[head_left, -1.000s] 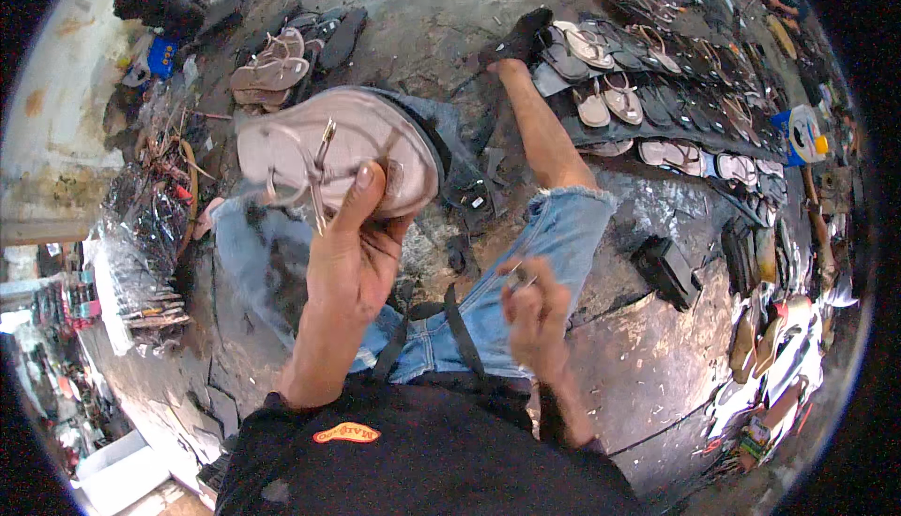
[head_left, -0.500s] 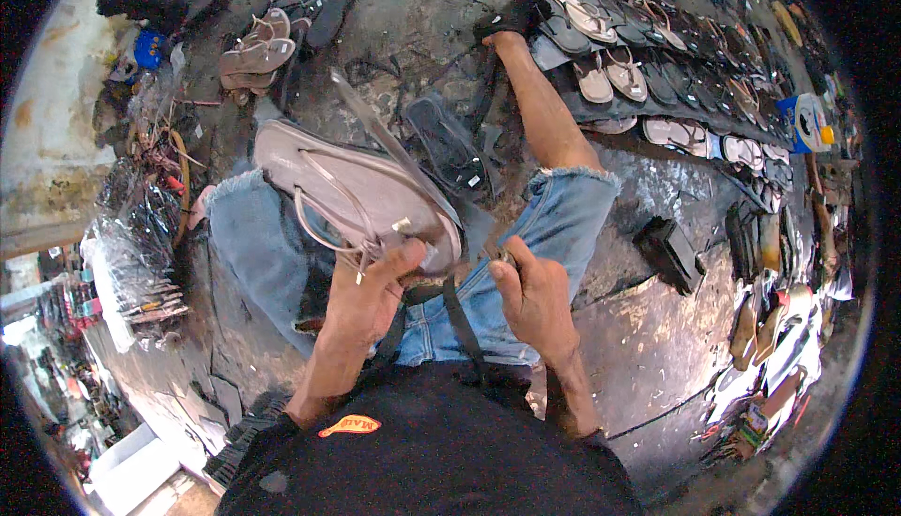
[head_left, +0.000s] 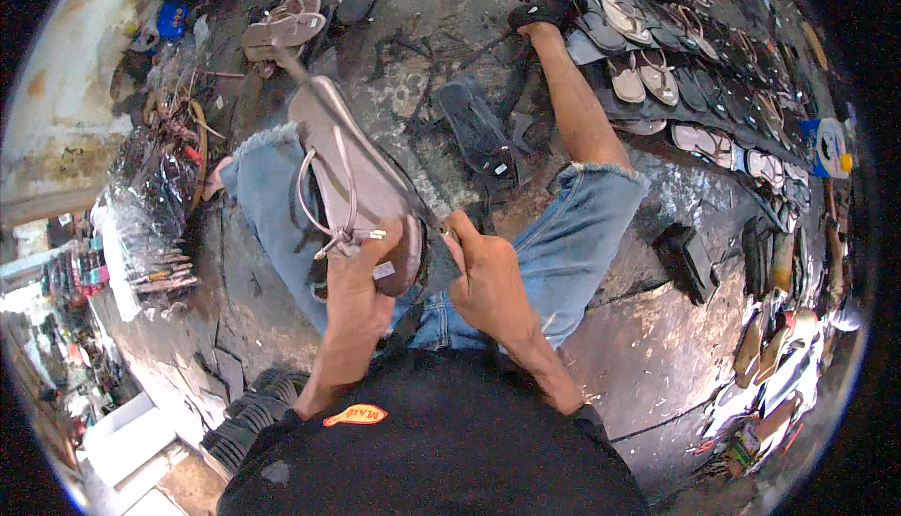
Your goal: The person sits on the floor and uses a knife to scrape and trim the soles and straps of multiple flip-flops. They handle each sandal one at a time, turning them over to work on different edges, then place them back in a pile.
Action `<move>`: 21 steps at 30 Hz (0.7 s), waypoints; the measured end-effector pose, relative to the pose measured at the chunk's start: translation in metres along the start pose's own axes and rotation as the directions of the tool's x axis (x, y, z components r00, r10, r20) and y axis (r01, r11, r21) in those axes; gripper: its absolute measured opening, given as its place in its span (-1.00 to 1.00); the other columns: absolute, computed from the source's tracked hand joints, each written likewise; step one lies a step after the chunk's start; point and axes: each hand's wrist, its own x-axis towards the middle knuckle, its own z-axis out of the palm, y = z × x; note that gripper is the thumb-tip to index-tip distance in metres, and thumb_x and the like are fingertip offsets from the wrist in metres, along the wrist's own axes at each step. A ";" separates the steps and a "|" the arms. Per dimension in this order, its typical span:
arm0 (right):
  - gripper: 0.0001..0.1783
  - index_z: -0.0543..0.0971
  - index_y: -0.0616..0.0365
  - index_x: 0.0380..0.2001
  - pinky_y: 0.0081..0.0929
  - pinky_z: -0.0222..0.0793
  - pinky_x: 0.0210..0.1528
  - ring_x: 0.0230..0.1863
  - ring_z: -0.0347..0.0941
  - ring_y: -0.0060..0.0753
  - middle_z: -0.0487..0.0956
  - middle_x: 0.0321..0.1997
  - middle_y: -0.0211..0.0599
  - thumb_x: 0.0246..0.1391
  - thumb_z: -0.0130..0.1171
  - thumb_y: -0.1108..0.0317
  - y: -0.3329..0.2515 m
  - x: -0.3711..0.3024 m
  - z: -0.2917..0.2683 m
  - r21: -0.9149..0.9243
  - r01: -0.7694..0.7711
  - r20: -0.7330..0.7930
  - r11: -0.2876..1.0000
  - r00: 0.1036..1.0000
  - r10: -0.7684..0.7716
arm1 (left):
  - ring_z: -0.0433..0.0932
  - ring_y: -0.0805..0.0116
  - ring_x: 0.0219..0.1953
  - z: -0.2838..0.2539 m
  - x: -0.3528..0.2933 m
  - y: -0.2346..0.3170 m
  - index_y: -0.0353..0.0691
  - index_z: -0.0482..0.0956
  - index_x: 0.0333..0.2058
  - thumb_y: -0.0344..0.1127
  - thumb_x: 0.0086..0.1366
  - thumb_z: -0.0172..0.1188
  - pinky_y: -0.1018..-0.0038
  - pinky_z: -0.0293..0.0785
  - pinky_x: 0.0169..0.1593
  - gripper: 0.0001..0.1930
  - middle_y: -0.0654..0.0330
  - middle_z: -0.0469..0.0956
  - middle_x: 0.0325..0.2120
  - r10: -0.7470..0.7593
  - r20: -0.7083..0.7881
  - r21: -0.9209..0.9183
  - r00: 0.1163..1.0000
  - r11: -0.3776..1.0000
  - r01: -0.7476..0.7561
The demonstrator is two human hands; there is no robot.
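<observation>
A rose-beige thong sandal (head_left: 361,174) with thin metallic straps and a knotted bow is tilted in front of me, over my left thigh. My left hand (head_left: 361,277) is closed on its near end, thumb by the bow and a small white label. Along the sandal's right edge runs a thin dark strip (head_left: 324,89), blurred at its far end. My right hand (head_left: 483,277) is closed in a pinch right beside that edge. A small thing shows at its fingertips, too blurred to name. Dark grey sheet material (head_left: 439,267) hangs between the hands.
On the floor ahead lies a dark sandal (head_left: 477,127). Rows of finished sandals (head_left: 657,75) stand at the right, past my outstretched leg. More sandals (head_left: 286,28) are piled at the far left. A black block (head_left: 687,263) sits right of my knee; plastic-wrapped goods (head_left: 150,225) lie left.
My right hand has moved left, up to the sandal's edge. The sandal has turned more upright, and the dark strip that stood away from it now lies closer along its side.
</observation>
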 end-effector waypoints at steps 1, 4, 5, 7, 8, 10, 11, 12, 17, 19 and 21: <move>-0.78 0.43 0.11 -0.21 0.12 0.36 -0.45 -0.50 0.51 0.28 0.52 -0.61 0.08 0.30 0.10 0.19 0.005 -0.006 0.004 0.024 0.004 -0.020 1.000 1.000 -0.004 | 0.65 0.38 -0.23 0.003 -0.003 -0.005 -0.23 0.62 -0.17 -0.38 0.28 0.30 0.38 0.62 -0.14 -0.84 0.24 0.66 -0.28 -0.021 -0.018 -0.083 1.000 0.996 0.020; -0.81 0.43 0.12 -0.21 0.14 0.32 -0.45 -0.48 0.49 0.31 0.51 -0.60 0.12 0.28 0.10 0.24 0.018 -0.041 -0.003 0.086 -0.054 -0.021 0.995 0.998 0.056 | 0.64 0.40 -0.27 0.007 -0.011 -0.005 -0.20 0.63 -0.18 -0.34 0.33 0.28 0.46 0.61 -0.19 -0.86 0.26 0.66 -0.29 -0.064 -0.012 -0.253 0.998 0.966 0.059; -0.82 0.43 0.12 -0.21 0.14 0.31 -0.45 -0.47 0.49 0.33 0.51 -0.60 0.13 0.27 0.10 0.25 0.020 -0.048 -0.009 0.103 -0.107 0.034 0.989 0.994 0.104 | 0.64 0.40 -0.28 0.001 -0.009 -0.010 -0.20 0.63 -0.19 -0.32 0.32 0.29 0.46 0.61 -0.20 -0.86 0.26 0.66 -0.30 -0.054 -0.008 -0.198 0.998 0.979 0.052; -0.83 0.44 0.12 -0.23 0.14 0.29 -0.45 -0.46 0.48 0.35 0.50 -0.59 0.15 0.26 0.10 0.26 0.021 -0.051 -0.016 0.087 -0.138 0.092 0.987 0.987 0.130 | 0.63 0.40 -0.30 -0.009 -0.005 -0.021 -0.21 0.63 -0.20 -0.28 0.31 0.31 0.47 0.61 -0.21 -0.83 0.27 0.65 -0.32 -0.059 0.024 -0.082 0.998 0.995 0.061; -0.82 0.45 0.12 -0.24 0.14 0.29 -0.45 -0.45 0.48 0.36 0.50 -0.59 0.16 0.26 0.11 0.25 0.024 -0.038 -0.017 0.063 -0.104 0.106 0.993 0.990 0.096 | 0.63 0.39 -0.31 -0.016 -0.006 -0.020 -0.23 0.62 -0.20 -0.31 0.29 0.31 0.44 0.62 -0.20 -0.83 0.27 0.63 -0.35 -0.059 0.024 -0.015 0.998 0.998 0.060; -0.75 0.45 0.12 -0.28 0.14 0.30 -0.44 -0.44 0.48 0.36 0.50 -0.57 0.18 0.29 0.13 0.15 0.026 -0.014 -0.020 -0.032 -0.008 0.107 0.999 0.994 0.011 | 0.62 0.38 -0.32 -0.019 -0.005 -0.019 -0.25 0.62 -0.21 -0.34 0.27 0.31 0.45 0.62 -0.19 -0.84 0.26 0.62 -0.37 -0.055 0.052 0.005 0.997 0.999 0.054; -0.73 0.45 0.12 -0.28 0.15 0.29 -0.44 -0.44 0.48 0.36 0.50 -0.56 0.18 0.29 0.13 0.13 0.023 -0.003 -0.018 -0.005 -0.012 0.117 1.000 0.993 0.012 | 0.62 0.38 -0.33 -0.022 -0.006 -0.018 -0.26 0.61 -0.21 -0.36 0.26 0.31 0.45 0.62 -0.19 -0.84 0.26 0.61 -0.37 -0.048 0.059 0.015 0.997 0.999 0.048; -0.71 0.45 0.11 -0.28 0.15 0.29 -0.44 -0.43 0.48 0.36 0.50 -0.56 0.18 0.29 0.14 0.10 0.019 0.005 -0.017 0.021 -0.020 0.133 1.000 0.991 0.017 | 0.63 0.39 -0.32 -0.025 -0.008 -0.018 -0.30 0.62 -0.20 -0.38 0.24 0.34 0.45 0.62 -0.19 -0.81 0.23 0.63 -0.35 -0.082 0.034 -0.008 0.996 0.997 0.082; -0.65 0.42 0.18 -0.35 -0.08 0.24 -0.49 -0.54 0.41 0.05 0.40 -0.59 0.06 0.35 0.07 0.10 0.029 0.071 0.011 0.105 0.127 -0.085 0.986 0.989 -0.118 | 0.62 0.34 -0.32 -0.057 -0.015 -0.036 -0.30 0.59 -0.23 -0.37 0.22 0.34 0.42 0.63 -0.26 -0.80 0.19 0.61 -0.35 -0.267 -0.084 0.126 0.960 0.953 0.276; -0.59 0.46 0.23 -0.38 -0.45 0.17 -0.53 -0.54 0.30 -0.64 0.37 -0.60 -0.35 0.39 0.03 0.08 0.037 0.104 0.001 0.362 0.212 -0.270 0.908 0.956 -0.115 | 0.65 0.28 -0.27 -0.054 -0.015 -0.023 -0.33 0.51 -0.07 -0.43 0.16 0.33 0.39 0.64 -0.29 -0.65 0.17 0.62 -0.33 -0.232 -0.047 0.230 0.972 0.944 0.236; -0.61 0.55 0.22 -0.34 -0.57 0.19 -0.51 -0.53 0.29 -0.71 0.42 -0.56 -0.55 0.36 0.09 0.07 0.019 0.135 -0.009 0.649 0.014 -0.135 0.761 0.986 0.097 | 0.66 0.27 -0.24 -0.024 -0.009 -0.009 -0.35 0.44 0.04 -0.43 0.11 0.37 0.40 0.64 -0.28 -0.50 0.17 0.62 -0.31 -0.229 -0.084 0.338 0.970 0.909 0.244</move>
